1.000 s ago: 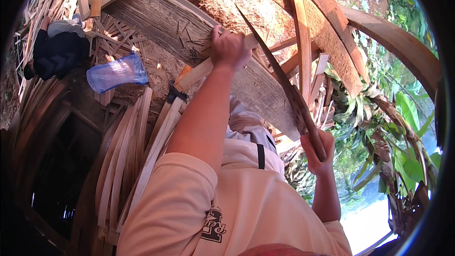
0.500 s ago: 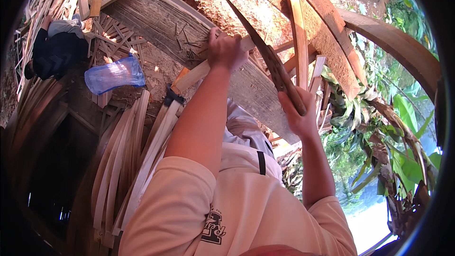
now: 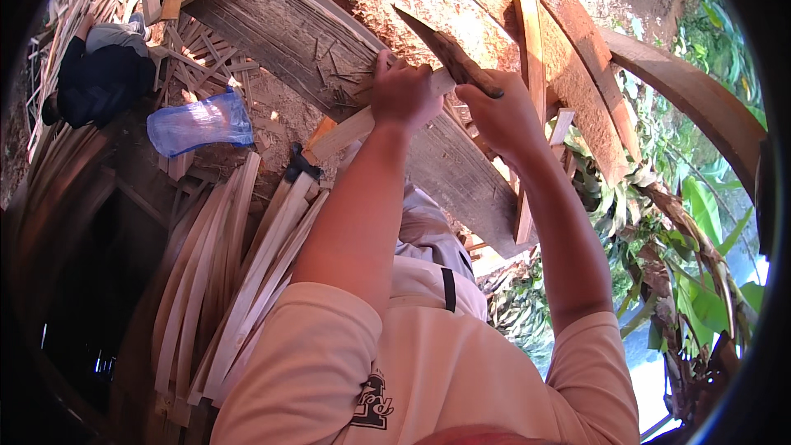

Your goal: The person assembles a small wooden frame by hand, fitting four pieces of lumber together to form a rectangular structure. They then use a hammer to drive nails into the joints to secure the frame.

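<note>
My left hand [image 3: 404, 97] is closed around a short pale wooden strip [image 3: 344, 133], pressing it across a long weathered plank [image 3: 284, 33]. The strip's far end shows just past my fingers. My right hand [image 3: 504, 115] grips the dark wooden handle of a machete [image 3: 461, 66]. Its blade slants up and left, the tip over wood chips beyond the plank. The handle passes close to the strip's far end; whether they touch I cannot tell. Several thin splinters [image 3: 334, 66] lie on the plank beside my left hand.
Bundles of pale strips [image 3: 210, 272] stand at my left. A blue translucent bag [image 3: 200, 125] lies on the ground, near a person in dark clothing [image 3: 103, 78] bent low. Curved timber beams [image 3: 568, 41] arch at the far right, with an upright board [image 3: 531, 58] and green plants [image 3: 704, 206] nearby.
My right hand has moved up and to the left with the machete, closer to my left hand. The machete now appears shorter and its handle end higher. My left hand still holds the strip.
</note>
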Demonstrator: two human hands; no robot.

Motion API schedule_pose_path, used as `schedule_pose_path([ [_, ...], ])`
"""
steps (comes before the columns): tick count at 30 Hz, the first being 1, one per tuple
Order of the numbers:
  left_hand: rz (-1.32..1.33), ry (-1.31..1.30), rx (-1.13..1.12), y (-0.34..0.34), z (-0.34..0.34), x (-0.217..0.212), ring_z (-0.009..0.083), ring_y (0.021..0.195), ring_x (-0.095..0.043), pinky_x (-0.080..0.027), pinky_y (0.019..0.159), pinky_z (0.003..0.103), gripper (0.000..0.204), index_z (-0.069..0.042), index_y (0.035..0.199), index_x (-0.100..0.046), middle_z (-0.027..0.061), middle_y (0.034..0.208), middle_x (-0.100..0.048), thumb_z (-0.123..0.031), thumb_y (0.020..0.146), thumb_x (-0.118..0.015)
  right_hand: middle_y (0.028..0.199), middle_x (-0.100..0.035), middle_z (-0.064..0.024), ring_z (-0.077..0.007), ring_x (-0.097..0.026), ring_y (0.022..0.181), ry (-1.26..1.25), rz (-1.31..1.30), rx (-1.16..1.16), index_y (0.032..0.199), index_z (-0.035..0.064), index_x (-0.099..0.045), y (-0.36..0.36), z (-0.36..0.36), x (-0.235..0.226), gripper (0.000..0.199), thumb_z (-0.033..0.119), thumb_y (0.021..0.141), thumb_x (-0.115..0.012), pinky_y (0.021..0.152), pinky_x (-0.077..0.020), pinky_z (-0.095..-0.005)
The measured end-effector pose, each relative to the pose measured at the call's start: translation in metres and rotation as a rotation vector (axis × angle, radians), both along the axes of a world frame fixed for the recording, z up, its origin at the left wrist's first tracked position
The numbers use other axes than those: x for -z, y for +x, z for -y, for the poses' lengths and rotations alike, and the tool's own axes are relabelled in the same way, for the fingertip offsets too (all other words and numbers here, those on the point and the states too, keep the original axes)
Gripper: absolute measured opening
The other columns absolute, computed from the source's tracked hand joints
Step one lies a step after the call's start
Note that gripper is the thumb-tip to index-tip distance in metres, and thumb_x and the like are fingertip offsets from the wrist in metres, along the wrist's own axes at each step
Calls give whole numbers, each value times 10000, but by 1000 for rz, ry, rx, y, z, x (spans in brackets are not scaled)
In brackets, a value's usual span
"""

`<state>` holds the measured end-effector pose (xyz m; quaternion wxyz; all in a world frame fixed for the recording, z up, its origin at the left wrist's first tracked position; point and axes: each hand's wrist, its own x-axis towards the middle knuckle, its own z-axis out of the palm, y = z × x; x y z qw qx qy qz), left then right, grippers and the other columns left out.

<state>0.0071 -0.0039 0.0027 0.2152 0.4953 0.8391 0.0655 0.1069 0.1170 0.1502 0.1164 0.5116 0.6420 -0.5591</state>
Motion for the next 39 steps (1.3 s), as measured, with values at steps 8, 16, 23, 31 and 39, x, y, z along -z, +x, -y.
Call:
schedule_pose_path([
  [8, -19, -91, 76, 0, -2, -11, 219, 1022, -702, -290, 1182, 478, 264, -150, 934, -748, 52, 884, -773, -378, 805, -778, 650, -574, -35, -102, -501, 611, -112, 31, 149, 885, -39, -682, 24, 14, -22, 244, 201, 933, -672, 566, -399, -343],
  [16, 23, -34, 26, 1, 1, -2, 237, 954, -710, -261, 1229, 495, 223, -161, 861, -770, 85, 806, -757, -376, 800, -775, 602, -451, 47, -21, -358, 467, -362, -52, 435, 830, 32, -579, 60, 4, -164, 148, 61, 961, -642, 427, -237, -216],
  [23, 28, -11, 22, -2, 2, -6, 229, 965, -706, -264, 1231, 492, 214, -164, 843, -765, 87, 798, -752, -351, 747, -805, 583, -443, 34, -57, -384, 472, -383, -24, 407, 814, 46, -592, 36, -7, -82, 150, 79, 955, -631, 446, -293, -259],
  [31, 35, -49, 38, 1, 0, -6, 221, 1013, -712, -215, 1240, 497, 221, -152, 896, -758, 73, 854, -765, -355, 814, -732, 692, -622, -47, -105, -520, 604, -192, -3, 212, 877, -46, -703, -19, -12, 39, 210, 153, 876, -634, 555, -405, -329],
  [39, -2, -208, 57, 1, -10, -14, 241, 1000, -725, -130, 1286, 513, 272, -142, 938, -766, 103, 839, -760, -376, 856, -653, 591, -493, -59, -112, -462, 567, 104, -365, 58, 796, -14, -594, 64, 36, 48, 235, 158, 939, -666, 534, -391, -346],
])
